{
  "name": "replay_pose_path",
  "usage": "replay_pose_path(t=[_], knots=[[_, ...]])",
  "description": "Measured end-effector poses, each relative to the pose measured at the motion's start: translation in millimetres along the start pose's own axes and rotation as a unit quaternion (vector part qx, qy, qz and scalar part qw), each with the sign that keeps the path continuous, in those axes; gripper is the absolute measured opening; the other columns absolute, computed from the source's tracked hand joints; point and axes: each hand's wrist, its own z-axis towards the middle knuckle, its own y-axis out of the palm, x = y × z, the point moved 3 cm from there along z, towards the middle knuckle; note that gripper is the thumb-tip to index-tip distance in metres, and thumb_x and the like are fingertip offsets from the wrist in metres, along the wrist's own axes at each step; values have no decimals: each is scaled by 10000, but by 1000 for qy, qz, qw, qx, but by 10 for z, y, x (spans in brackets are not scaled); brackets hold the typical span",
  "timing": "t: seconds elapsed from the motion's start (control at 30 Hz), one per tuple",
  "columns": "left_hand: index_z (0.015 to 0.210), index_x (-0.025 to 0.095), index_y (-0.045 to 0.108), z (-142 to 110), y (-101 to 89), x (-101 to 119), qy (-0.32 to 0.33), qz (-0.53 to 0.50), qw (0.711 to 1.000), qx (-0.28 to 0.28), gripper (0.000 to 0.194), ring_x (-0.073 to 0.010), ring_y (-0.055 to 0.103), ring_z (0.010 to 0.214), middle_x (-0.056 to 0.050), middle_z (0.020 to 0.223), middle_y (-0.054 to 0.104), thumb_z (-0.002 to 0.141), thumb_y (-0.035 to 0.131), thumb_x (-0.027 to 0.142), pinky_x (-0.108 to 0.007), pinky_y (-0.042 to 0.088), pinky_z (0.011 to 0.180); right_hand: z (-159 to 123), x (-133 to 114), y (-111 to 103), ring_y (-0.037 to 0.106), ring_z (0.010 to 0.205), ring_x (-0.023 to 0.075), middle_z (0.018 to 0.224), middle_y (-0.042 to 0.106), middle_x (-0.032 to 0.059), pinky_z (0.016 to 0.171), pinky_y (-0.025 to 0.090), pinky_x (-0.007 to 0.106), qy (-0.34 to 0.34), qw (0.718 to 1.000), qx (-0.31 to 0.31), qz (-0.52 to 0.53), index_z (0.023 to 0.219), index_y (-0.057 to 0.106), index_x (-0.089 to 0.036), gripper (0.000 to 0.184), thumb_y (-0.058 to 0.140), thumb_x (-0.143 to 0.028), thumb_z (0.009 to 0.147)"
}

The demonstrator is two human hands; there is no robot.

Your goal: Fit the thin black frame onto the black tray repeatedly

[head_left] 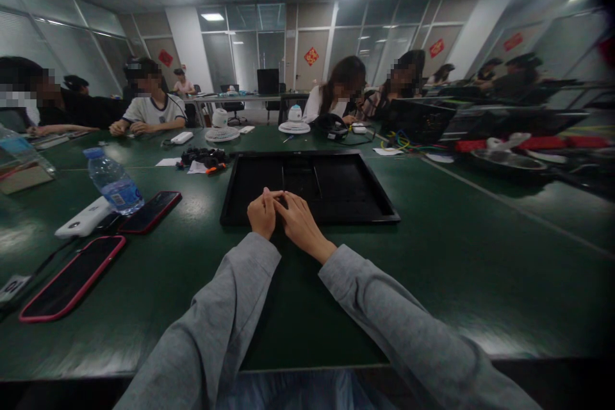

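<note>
- Looking at soft grey sleeves [211, 307] up front, wrinkling along the forearms over a smooth, slightly glossy green tabletop [461, 237].
- Off left, spotting a flat phone [74, 278], pink rim, rounded corners.
- Bringing left hand [262, 214], thumb up and fingers bent, up against the straighter fingers of the right hand [302, 223], tips meeting; honestly not managing to tell about anything small pinched in there.
- Seeing the black tray [346, 191] at the hands and just beyond, lying flat on the table: shallow rectangle, raised rim, thin ridges across the floor.
- Guessing at stiff plastic, lightish but awkwardly wide, maybe sliding easily and scuffing. Favouring both short side rims for a hold.
- Roughly level with that, far left, noticing a clear thin-walled water bottle [115, 182], blue cap.
- Further back, catching a tangled black bundle [204, 157] with orange bits.
</note>
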Motion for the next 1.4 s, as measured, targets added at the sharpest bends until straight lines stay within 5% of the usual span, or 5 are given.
replay_pose_path(t=[0.2, 0.63, 0.97, 1.4], knots=[[875, 214, 788, 16, -48, 14, -7, -25, 999, 27, 684, -157, 729, 879, -42, 932, 783, 1043, 167, 447, -319, 546, 859, 8, -22, -39, 418, 1308, 260, 1366, 505, 139, 1055, 391, 455, -11, 1000, 15, -5, 1541, 367, -286, 650, 408, -82, 925], [898, 226, 776, 20, -71, 45, 64, 57, 996, -19, 455, -158, 719, 820, -46, 930, 780, 1005, 371, 406, -280, 530, 793, -20, 30, -13, 432, 1290, 280, 1315, 535, 153, 1040, 400, 472, 0, 1000, 11, 6, 1502, 422, -232, 653, 450, -59, 873], [840, 223, 773, 25, -36, 23, 4, -41, 999, 4, 519, -156, 727, 920, -24, 943, 782, 1021, 310, 368, -326, 540, 912, 7, -22, -28, 406, 1288, 282, 1313, 504, 151, 1027, 411, 465, -2, 1000, 12, -10, 1513, 416, -277, 632, 429, -83, 912], [786, 218, 770, 46, -57, 31, -23, -17, 999, 15, 674, -152, 731, 879, -36, 884, 781, 1038, 170, 393, -308, 548, 858, -2, -30, -34, 425, 1266, 259, 1326, 509, 132, 1023, 409, 439, -10, 1000, 13, -25, 1563, 317, -323, 668, 380, -87, 942]])
